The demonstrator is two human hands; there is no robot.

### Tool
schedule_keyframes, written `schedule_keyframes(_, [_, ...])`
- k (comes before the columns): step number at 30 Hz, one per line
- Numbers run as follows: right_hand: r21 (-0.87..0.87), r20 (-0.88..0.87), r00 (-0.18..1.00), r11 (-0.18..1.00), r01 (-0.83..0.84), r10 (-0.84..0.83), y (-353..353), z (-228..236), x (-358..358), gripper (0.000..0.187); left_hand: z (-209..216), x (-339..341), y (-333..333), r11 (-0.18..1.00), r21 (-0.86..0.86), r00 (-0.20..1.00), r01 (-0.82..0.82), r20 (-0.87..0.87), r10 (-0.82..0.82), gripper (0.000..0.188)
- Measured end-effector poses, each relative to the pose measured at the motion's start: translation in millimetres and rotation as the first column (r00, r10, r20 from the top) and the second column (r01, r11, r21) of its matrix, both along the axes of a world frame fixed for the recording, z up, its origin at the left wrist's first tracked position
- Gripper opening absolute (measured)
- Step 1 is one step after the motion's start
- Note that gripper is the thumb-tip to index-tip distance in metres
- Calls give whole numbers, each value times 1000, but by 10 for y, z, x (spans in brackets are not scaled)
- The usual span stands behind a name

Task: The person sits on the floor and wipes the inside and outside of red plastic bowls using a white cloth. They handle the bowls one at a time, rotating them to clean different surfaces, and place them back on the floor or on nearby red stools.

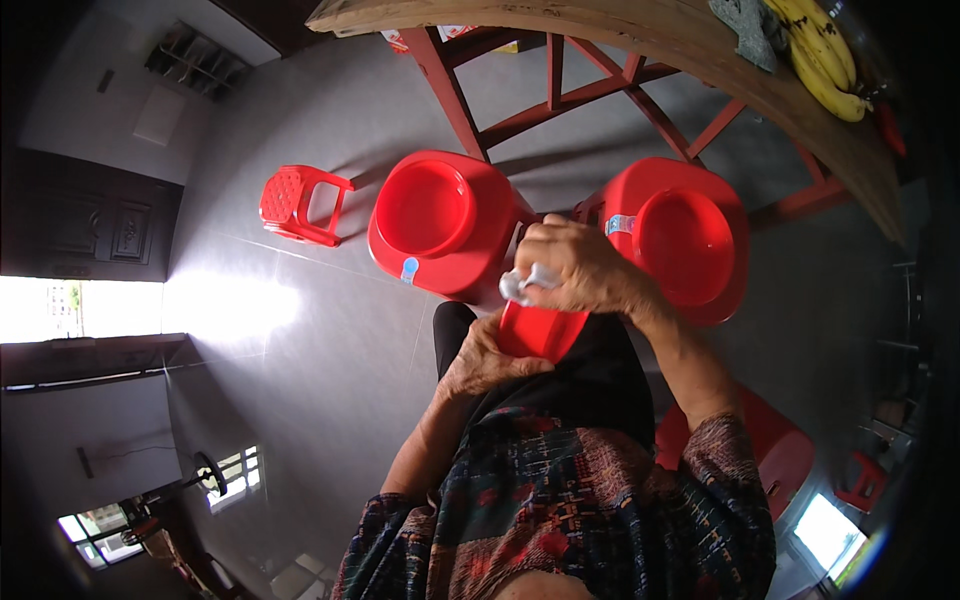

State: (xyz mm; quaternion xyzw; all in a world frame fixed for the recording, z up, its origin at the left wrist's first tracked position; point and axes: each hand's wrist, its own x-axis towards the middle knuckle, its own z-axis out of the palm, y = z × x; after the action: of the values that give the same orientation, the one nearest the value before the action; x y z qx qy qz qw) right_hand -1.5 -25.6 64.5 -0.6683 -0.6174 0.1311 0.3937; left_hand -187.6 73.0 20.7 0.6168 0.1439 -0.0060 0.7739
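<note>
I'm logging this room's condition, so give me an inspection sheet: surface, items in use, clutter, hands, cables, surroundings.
Surface: grey floor; two red stools, each bearing a red basin.
Items in use: red container, white item.
Clutter: bananas on the wooden table.
Hands: left hand holds the red container; right hand grips the white item.
Cables: thin dark line on the left wall, possibly a cord.
Surroundings: small red stool and dark door, left.

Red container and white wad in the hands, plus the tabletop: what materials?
Red container: likely moulded plastic, smooth finish; even, saturated colour throughout.
White wad: probably cloth or tissue, matte; it bunches softly in the fingers, but which of the two I can't tell.
Tabletop: looks like wood, dull finish; brown, with an uneven, worn edge.
</note>
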Motion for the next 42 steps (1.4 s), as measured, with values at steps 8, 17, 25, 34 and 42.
schedule_keyframes(8, [343, 288, 949, 939, 28, -133, 36, 105, -544, 19, 22, -52, -12, 963, 180, 978, -198, 104, 182, 35])
schedule_keyframes(17, [-97, -644, 710, 951, 293, -284, 14, -292, 134, 12, 32, -121, -74, 975, 194, 986, -107, 145, 80, 32])
schedule_keyframes(25, [242, -4, 958, 929, 280, -288, 75, 85, -453, 19, -4, -102, -61, 973, 6, 969, -231, 96, 229, 30])
schedule_keyframes(34, [271, -11, 976, 939, 211, -216, -37, 201, -459, 22, 231, -131, -43, 981, 63, 976, -185, 130, 176, 30])
schedule_keyframes(42, [103, -947, 318, 978, 183, 40, -154, -166, 52, 24, 235, -240, 39, 946, -259, 953, -193, 181, 244, 73])
